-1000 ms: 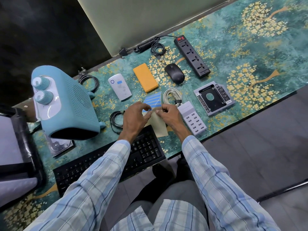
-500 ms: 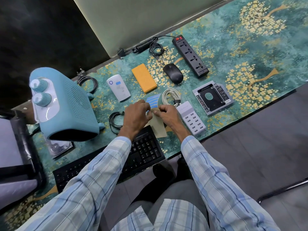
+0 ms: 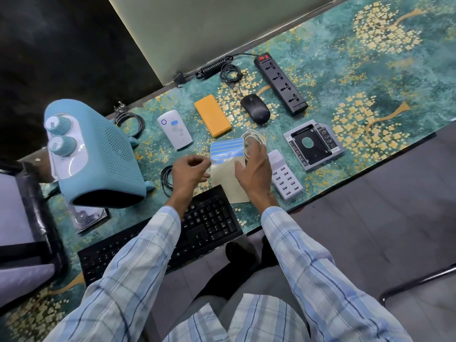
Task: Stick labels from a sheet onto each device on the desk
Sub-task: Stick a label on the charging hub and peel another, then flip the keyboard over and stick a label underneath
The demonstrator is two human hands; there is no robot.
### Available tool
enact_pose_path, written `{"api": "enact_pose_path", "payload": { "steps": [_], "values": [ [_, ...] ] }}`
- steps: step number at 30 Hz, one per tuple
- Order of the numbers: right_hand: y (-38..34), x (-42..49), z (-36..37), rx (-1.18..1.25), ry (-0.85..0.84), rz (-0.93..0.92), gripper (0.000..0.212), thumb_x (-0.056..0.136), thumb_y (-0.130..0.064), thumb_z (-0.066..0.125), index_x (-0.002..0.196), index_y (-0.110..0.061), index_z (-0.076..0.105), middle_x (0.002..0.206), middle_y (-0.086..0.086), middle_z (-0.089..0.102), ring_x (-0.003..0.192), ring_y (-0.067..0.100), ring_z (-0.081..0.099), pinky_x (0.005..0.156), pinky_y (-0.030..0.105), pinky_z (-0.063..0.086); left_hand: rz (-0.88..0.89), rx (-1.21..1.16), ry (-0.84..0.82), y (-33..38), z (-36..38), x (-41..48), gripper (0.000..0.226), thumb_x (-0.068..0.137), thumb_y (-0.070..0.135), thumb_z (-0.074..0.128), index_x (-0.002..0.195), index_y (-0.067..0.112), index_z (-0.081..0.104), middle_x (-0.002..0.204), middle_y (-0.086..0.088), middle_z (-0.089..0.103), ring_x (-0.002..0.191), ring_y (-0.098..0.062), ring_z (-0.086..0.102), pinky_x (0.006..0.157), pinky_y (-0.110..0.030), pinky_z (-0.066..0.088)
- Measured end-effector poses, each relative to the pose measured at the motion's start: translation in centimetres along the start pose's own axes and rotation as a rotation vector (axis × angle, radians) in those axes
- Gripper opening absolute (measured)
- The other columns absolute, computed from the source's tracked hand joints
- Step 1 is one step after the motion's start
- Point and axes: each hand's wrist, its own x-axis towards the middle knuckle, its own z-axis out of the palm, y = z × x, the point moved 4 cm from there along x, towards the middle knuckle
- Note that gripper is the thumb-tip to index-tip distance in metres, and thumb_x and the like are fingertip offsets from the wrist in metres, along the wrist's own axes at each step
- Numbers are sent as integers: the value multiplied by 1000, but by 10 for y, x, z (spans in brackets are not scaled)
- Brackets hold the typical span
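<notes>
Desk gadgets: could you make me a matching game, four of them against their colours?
Things:
1. heater
2. power bank
3. mouse
4. USB charging hub

Colours:
A. black
B. white
C. light blue
D. orange-yellow

Pairs: 1-C, 2-D, 3-A, 4-B
</notes>
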Motion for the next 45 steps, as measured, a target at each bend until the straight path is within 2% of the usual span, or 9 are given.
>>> {"api": "enact_pose_path", "payload": {
  "steps": [3, 9, 15, 29, 35, 38, 40, 42, 45],
  "values": [
    [-17, -11, -3, -68, 58, -197, 57, 85, -15, 75, 136, -15, 49, 133, 9, 54, 120, 28, 56, 91, 37, 55, -233, -182, -88, -9, 0, -10, 5, 88, 11, 70, 84, 6, 70, 78, -4, 67, 52, -16, 65, 54, -24, 56],
    [-41, -47, 15, 5, -146, -465, 31, 84, -16, 73, 113, -22, 65, 106, -5, 62, 91, 14, 57, 70, 36, 55, -443, -318, -117, -27, -11, -25, 8, 80, 11, 69, 75, 13, 63, 61, 3, 50, 44, -10, 48, 39, -17, 35],
    [-49, -68, 26, 24, -189, -522, 12, 85, -19, 71, 97, -21, 71, 96, -8, 68, 86, 16, 64, 69, 36, 55, -504, -339, -140, -45, -27, -45, 12, 81, 11, 67, 72, 14, 60, 59, 3, 47, 40, -8, 45, 36, -15, 32],
    [-60, -133, 48, 69, -282, -597, 7, 85, -23, 70, 92, -22, 71, 92, -8, 70, 81, 14, 67, 68, 35, 57, -567, -268, -148, -93, -74, -88, 17, 81, 11, 66, 70, 15, 54, 58, 2, 45, 37, -8, 44, 34, -15, 30],
    [-51, -158, 54, 219, -237, -416, 3, 85, -22, 72, 86, -20, 71, 84, -8, 71, 74, 11, 66, 68, 35, 57, -372, -196, -173, -102, -92, -101, 6, 85, 19, 71, 87, 13, 68, 69, 0, 55, 43, -7, 49, 41, -17, 34],
    [-41, -176, 52, 263, -191, -321, 3, 85, -22, 74, 83, -21, 71, 81, -9, 71, 71, 10, 66, 66, 33, 56, 34, 119, -7, -107, -120, -102, 17, 83, 29, 80, 96, 22, 71, 83, 4, 70, 63, -3, 62, 61, -23, 50],
    [-34, -192, 52, 272, -196, -274, 5, 85, -23, 74, 81, -23, 70, 77, -11, 70, 68, 10, 65, 65, 34, 56, 305, 538, -38, -113, -131, -105, 61, 70, 45, 87, 123, 24, 64, 115, 2, 69, 101, -9, 65, 90, -27, 52],
    [-24, -217, 52, 294, -189, -204, 6, 84, -24, 75, 80, -23, 70, 74, -11, 69, 67, 11, 65, 64, 37, 56, 453, 942, -172, -126, -133, -112, 109, 58, 61, 87, 150, 24, 41, 149, -8, 48, 136, -25, 46, 113, -40, 40],
    [-18, -244, 57, 322, -197, -153, 6, 83, -24, 75, 79, -22, 70, 73, -8, 70, 66, 13, 65, 66, 41, 56, 449, 1284, -278, -138, -134, -117, 138, 52, 67, 87, 162, 27, 13, 165, -12, 22, 150, -33, 26, 119, -51, 28]
  ]
}}
